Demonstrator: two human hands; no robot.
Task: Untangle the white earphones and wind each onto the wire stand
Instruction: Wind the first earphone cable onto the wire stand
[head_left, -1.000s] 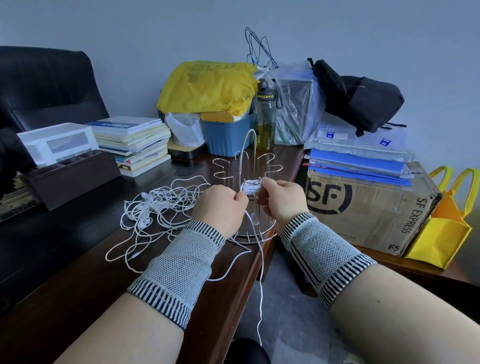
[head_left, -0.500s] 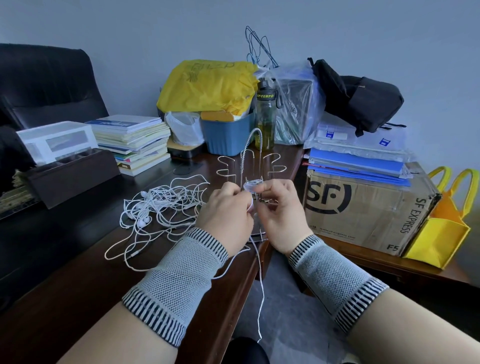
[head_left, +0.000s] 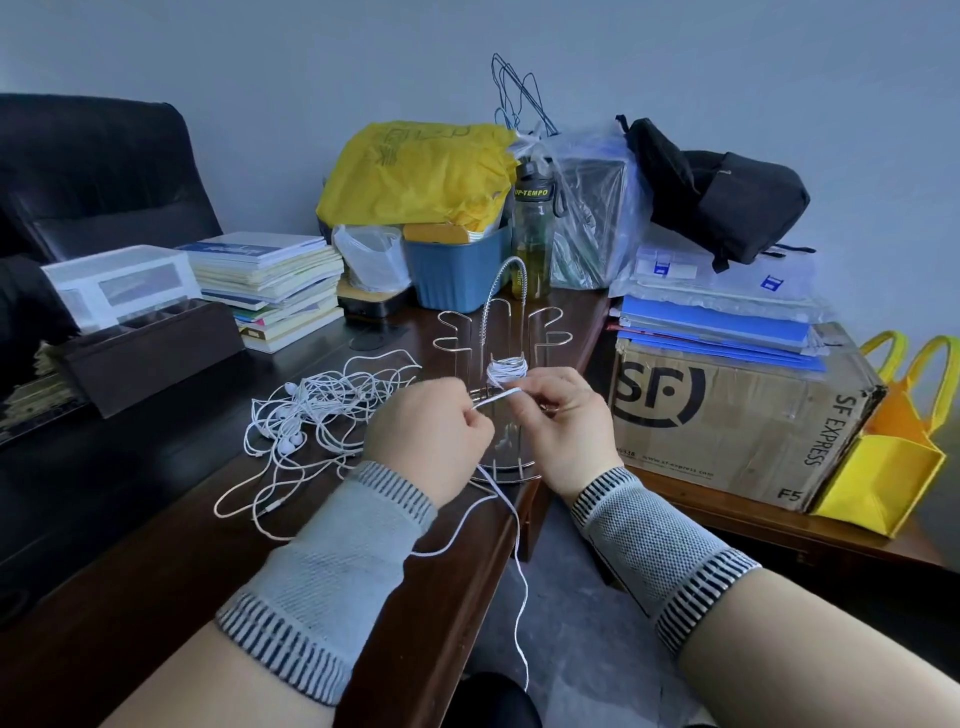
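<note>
Pinching a now-taut cable (head_left: 496, 397), left hand (head_left: 431, 431) and right hand (head_left: 558, 421) have drawn apart.

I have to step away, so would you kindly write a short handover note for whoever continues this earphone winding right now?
Left hand: pinches the white cable near the stand.
Right hand: pinches the same cable; a short taut stretch runs between the two hands.
Wire stand: upright at the desk edge, with one coil wound on its centre post.
The loose tail of this cable hangs off the desk edge.
Done: part of one earphone wound.
Left: finish winding this cable, then untangle the pile of earphones left of the stand and wind each on.
</note>
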